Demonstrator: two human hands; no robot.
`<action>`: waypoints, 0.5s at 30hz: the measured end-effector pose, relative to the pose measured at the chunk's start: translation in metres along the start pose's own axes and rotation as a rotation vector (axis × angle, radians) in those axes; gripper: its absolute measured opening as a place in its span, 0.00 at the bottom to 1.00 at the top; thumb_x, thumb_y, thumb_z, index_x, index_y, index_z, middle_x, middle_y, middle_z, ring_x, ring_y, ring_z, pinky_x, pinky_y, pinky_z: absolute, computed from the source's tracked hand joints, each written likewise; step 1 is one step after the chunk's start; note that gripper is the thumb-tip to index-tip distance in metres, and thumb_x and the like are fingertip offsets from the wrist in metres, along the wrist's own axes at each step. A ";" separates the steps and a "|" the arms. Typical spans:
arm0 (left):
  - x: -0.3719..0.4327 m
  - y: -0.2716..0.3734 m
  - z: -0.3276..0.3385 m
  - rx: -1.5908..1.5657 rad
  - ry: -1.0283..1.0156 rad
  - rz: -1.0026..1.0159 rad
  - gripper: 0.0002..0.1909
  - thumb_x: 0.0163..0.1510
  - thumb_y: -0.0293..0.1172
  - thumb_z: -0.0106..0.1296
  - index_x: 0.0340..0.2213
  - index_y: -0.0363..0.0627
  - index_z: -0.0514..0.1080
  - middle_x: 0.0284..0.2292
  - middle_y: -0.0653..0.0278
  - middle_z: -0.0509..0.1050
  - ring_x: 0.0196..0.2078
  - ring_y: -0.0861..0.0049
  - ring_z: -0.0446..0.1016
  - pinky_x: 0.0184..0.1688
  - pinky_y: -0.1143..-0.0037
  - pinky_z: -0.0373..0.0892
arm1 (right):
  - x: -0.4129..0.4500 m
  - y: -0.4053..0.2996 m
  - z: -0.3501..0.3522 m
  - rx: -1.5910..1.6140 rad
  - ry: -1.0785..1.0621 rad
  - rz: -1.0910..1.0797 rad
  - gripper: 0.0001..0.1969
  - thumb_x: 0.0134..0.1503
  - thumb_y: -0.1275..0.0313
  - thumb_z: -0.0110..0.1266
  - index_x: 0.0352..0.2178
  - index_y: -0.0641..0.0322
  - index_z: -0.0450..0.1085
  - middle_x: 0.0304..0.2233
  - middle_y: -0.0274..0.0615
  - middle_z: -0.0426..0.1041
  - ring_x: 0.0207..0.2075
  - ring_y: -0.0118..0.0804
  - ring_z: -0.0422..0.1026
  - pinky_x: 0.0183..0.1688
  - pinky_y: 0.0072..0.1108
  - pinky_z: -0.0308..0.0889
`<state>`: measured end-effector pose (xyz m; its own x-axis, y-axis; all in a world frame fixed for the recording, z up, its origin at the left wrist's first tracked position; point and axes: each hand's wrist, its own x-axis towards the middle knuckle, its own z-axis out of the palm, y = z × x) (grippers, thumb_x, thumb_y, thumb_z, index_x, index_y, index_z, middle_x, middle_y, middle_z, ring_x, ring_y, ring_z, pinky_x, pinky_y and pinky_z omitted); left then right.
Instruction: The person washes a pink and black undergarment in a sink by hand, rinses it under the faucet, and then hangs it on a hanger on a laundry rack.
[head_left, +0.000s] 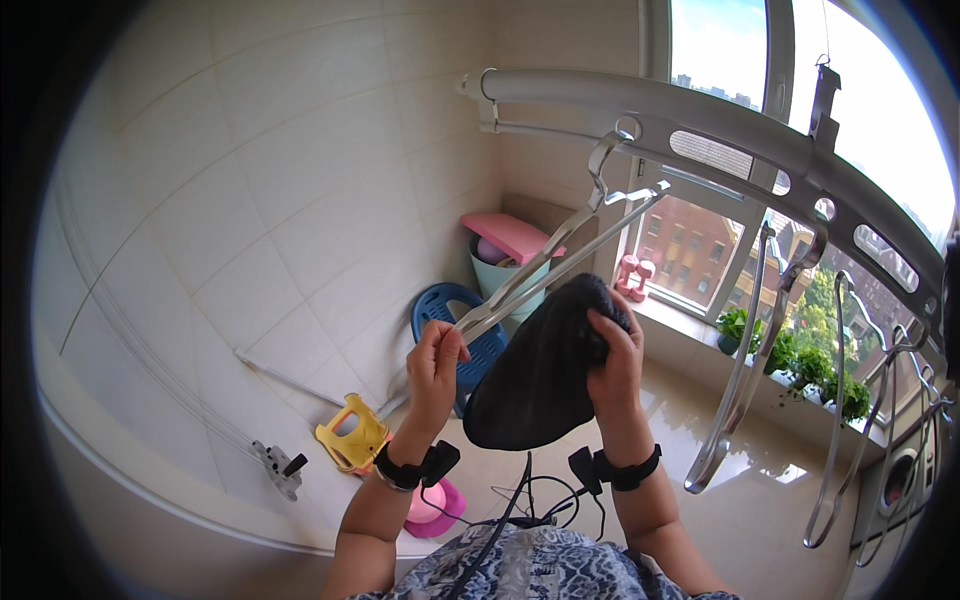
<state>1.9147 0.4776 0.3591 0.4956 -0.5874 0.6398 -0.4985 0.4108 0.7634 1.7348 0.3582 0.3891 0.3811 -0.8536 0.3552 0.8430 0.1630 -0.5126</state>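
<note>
My left hand (437, 367) grips the lower end of a metal clothes hanger (517, 279), which hooks onto a ceiling drying rack's rail (645, 94). Bunched dark cloth, perhaps a small garment (536, 375), hangs from my right hand (619, 349), its fingers closed on the upper right part. The cloth is close to the hanger's lower part, on its right side; whether they touch I cannot tell. Both wrists wear black straps with small devices and cables.
More metal hangers (750, 375) hang on the right. Potted plants (810, 367) and pink dumbbells (635, 277) line the windowsill. Below are a blue plastic chair (480, 356), a pale bin (502, 281) with a pink lid, a yellow plastic stool (360, 439), pink basins (435, 510) and a washing machine (896, 480).
</note>
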 end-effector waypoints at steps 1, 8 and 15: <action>0.000 0.001 0.000 -0.001 -0.002 0.001 0.10 0.59 0.32 0.43 0.27 0.39 0.65 0.19 0.70 0.67 0.23 0.88 0.64 0.26 0.85 0.61 | 0.001 -0.008 0.011 -0.006 -0.041 -0.114 0.17 0.49 0.84 0.50 0.43 0.70 0.66 0.41 0.46 0.71 0.42 0.36 0.71 0.46 0.25 0.67; -0.004 0.001 0.020 -0.247 -0.082 -0.099 0.11 0.60 0.32 0.40 0.26 0.42 0.64 0.19 0.74 0.61 0.21 0.92 0.57 0.23 0.87 0.54 | 0.015 0.028 0.053 -1.300 -0.496 -0.981 0.20 0.38 0.78 0.56 0.38 0.59 0.70 0.46 0.42 0.66 0.47 0.46 0.64 0.49 0.32 0.59; -0.005 0.009 -0.006 -0.465 -0.123 -0.260 0.14 0.60 0.34 0.41 0.21 0.44 0.62 0.17 0.75 0.59 0.18 0.91 0.53 0.20 0.85 0.51 | 0.042 0.029 0.031 -1.347 -0.606 -1.270 0.15 0.38 0.77 0.53 0.32 0.56 0.74 0.43 0.37 0.68 0.45 0.42 0.65 0.44 0.31 0.62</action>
<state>1.9126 0.4884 0.3631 0.4601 -0.7764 0.4308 0.0106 0.4900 0.8717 1.7866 0.3422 0.4131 0.1901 0.1533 0.9697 0.0060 -0.9879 0.1550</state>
